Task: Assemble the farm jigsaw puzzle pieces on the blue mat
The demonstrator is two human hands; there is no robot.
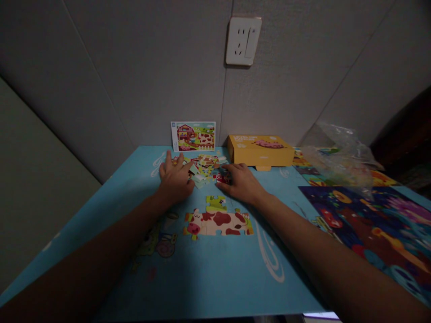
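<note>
Loose puzzle pieces lie in a pile near the back of the blue table. My left hand is at the pile's left side, fingers spread over its edge. On the right side of the pile, my right hand has its thumb and fingers curved around a red piece; whether it grips the piece cannot be made out. Nearer to me lies a joined strip of pieces showing a brown-and-white cow, with a green piece just above it.
A picture card leans on the wall behind the pile. Right of it sits a yellow box. Further right are a clear plastic bag and a dark colourful picture. A socket is on the wall.
</note>
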